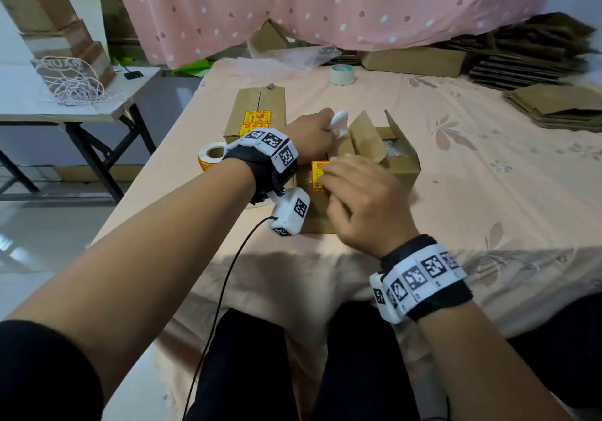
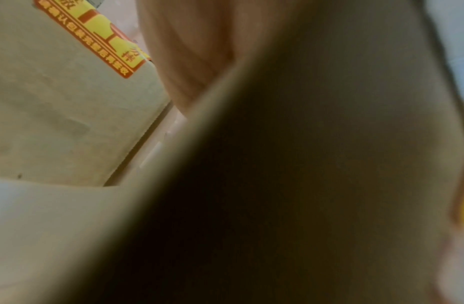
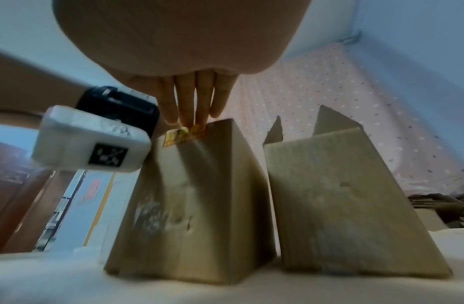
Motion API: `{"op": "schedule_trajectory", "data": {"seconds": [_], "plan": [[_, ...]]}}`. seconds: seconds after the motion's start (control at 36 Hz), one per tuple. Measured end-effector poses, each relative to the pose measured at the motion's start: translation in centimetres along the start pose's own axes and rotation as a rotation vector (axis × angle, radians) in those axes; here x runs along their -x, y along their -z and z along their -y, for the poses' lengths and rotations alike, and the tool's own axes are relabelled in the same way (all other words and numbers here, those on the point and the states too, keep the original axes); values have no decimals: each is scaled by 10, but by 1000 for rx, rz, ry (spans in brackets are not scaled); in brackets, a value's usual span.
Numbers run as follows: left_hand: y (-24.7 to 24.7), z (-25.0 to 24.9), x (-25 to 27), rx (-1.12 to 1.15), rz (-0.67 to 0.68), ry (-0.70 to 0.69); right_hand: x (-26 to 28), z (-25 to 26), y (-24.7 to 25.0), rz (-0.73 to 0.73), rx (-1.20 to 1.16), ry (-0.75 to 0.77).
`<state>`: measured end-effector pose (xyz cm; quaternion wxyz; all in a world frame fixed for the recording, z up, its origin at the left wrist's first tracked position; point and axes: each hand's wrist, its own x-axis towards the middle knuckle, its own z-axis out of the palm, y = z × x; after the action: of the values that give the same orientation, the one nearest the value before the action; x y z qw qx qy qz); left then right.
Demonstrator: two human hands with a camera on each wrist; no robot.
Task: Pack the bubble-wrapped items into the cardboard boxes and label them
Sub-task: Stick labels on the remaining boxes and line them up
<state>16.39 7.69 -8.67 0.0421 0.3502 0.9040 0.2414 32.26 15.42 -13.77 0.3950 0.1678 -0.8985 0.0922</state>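
R hand (image 1: 358, 199) is nearest the wearer: fingers straight, held together, tips pressing a yellow/red label (image 1: 318, 174) onto the top of the near closed box (image 3: 194, 205); nothing gripped. In the R wrist view the label (image 3: 185, 134) sits at the box's top front edge, one corner curled up, fingertips (image 3: 199, 121) on it. This box stands on the pink floral cloth (image 1: 488, 176) covering the table, just beside the open box (image 1: 397, 163) to its R; narrow gap between them in the R wrist view. Open box flaps stand up; bubble-wrapped item (image 1: 391, 148) visible inside. L hand (image 1: 312, 137) lies farther out at the closed box's far end, fingers curled round a white object (image 1: 338, 121); object type cannot be told. L wrist view is mostly blocked by dark blur; it shows cardboard w/ a label (image 2: 95, 39). L of the L wrist: label roll (image 1: 211, 156) on the cloth. Beyond it: a second closed box (image 1: 257, 111) bearing two labels. Farther back: tape roll (image 1: 342, 73), loose clear plastic wrap (image 1: 280, 59), another carton (image 1: 417, 60). Far R: stacks of flat cardboard (image 1: 537, 52). Rear: pink dotted curtain (image 1: 325, 7).
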Motion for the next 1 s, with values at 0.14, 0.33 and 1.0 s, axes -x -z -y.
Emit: {"op": "schedule_trajectory", "data": {"seconds": [0.14,0.33,1.0], "plan": [[3,3,0,-16,-2,-21,11,8,-12,58,-17,-94],[6,4,-5,-56,-8,-18,-9,14,-12,86,-27,-255],[8,15,-3,-3,-107,-204,-82,-32,8,228,-546,-981]]}}
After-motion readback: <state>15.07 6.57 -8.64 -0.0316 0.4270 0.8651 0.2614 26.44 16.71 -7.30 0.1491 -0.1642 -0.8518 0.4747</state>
